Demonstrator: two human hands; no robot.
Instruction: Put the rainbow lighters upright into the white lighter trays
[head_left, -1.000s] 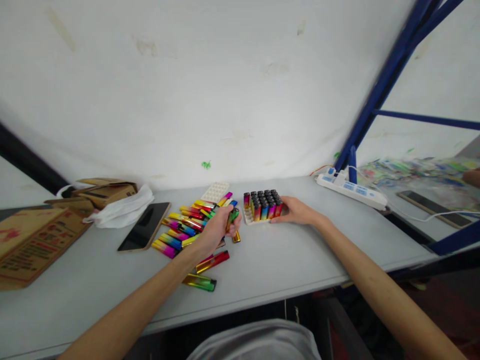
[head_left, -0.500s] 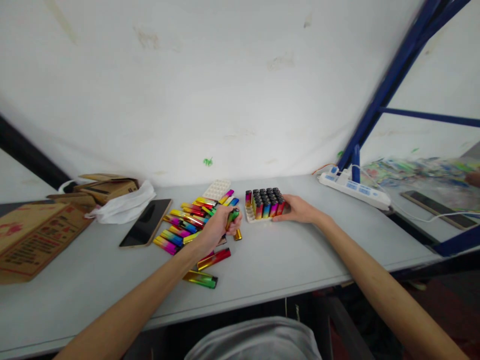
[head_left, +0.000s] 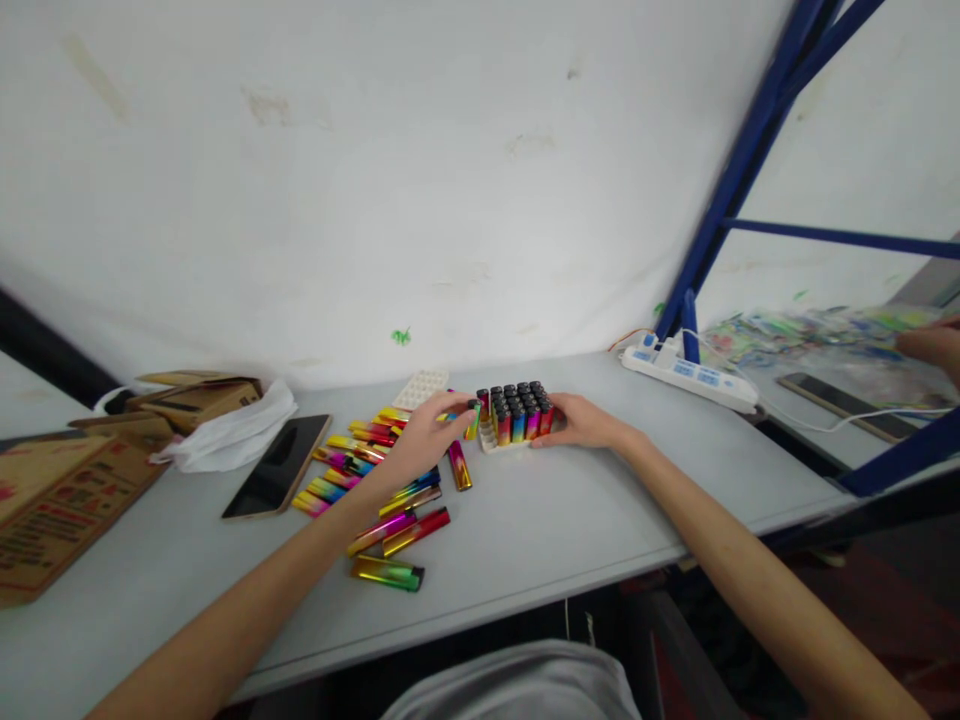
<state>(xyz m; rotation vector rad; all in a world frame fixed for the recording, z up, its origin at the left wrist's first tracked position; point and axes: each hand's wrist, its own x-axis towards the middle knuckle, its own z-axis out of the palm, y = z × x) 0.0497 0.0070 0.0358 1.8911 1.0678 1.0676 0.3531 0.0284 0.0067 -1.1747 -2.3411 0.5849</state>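
My left hand [head_left: 424, 438] pinches a green lighter [head_left: 472, 420] and holds it at the left edge of a white tray [head_left: 489, 444]. Rows of upright rainbow lighters [head_left: 517, 410] with black caps fill most of that tray. My right hand [head_left: 581, 422] rests closed against the tray's right side. A pile of loose metallic lighters [head_left: 375, 470] lies flat on the table under and left of my left hand. An empty white tray [head_left: 424, 386] sits behind the pile.
A phone [head_left: 277, 466] lies face up left of the pile, next to a white bag [head_left: 225, 430] and cardboard boxes [head_left: 67, 480]. A white power strip [head_left: 686, 372] sits far right by a blue frame [head_left: 720, 200]. Another person's hand [head_left: 930, 345] shows at the right edge.
My left hand has moved right and away from me, carrying the green lighter from above the pile to the tray's left edge. My right hand stays on the tray.
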